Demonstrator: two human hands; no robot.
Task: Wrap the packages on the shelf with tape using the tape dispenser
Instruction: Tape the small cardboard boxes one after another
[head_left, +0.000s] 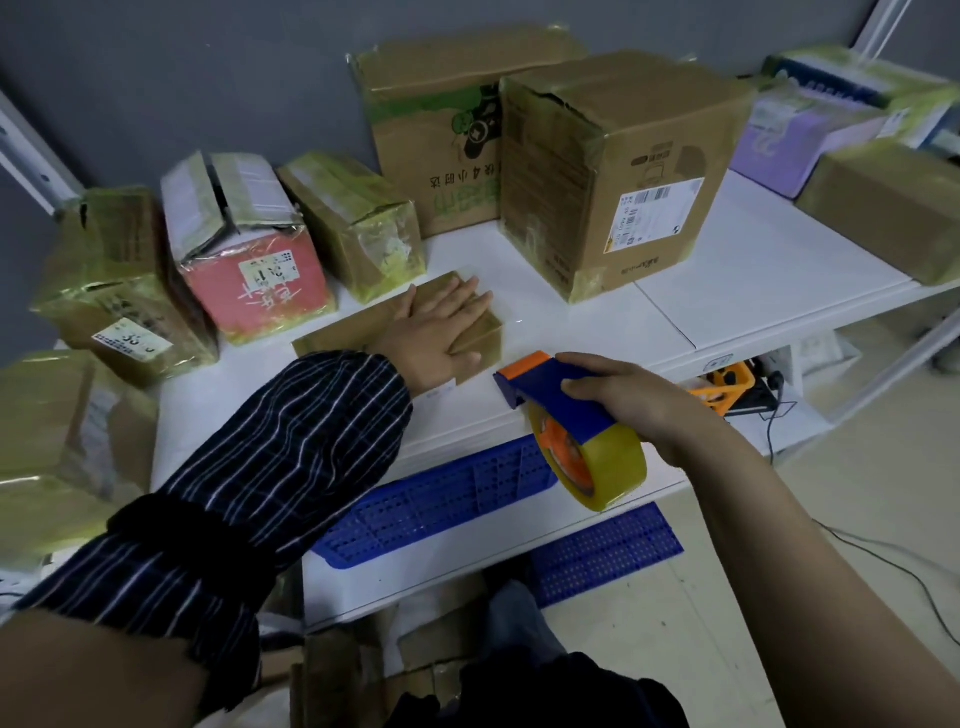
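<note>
The task looks well along. Most boxes on the shelf (727, 291) already carry glossy yellowish tape, among them the big box (613, 171) at the back and the pink box (260, 291) on the left, though the pink box's top flaps stand ajar.

The package (343, 335) in hand lies flat near the shelf's front edge. The left hand (436, 332) presses on it with straight, spread fingers. No tape can be made out on it, so its wrapping seems about to start.

The right hand (634, 400) has its fingers curled round the dispenser (545, 387), whose orange nose sits just beside the package's near right corner. Whether it touches cannot be told. The roll (608, 467) looks well stocked.
</note>
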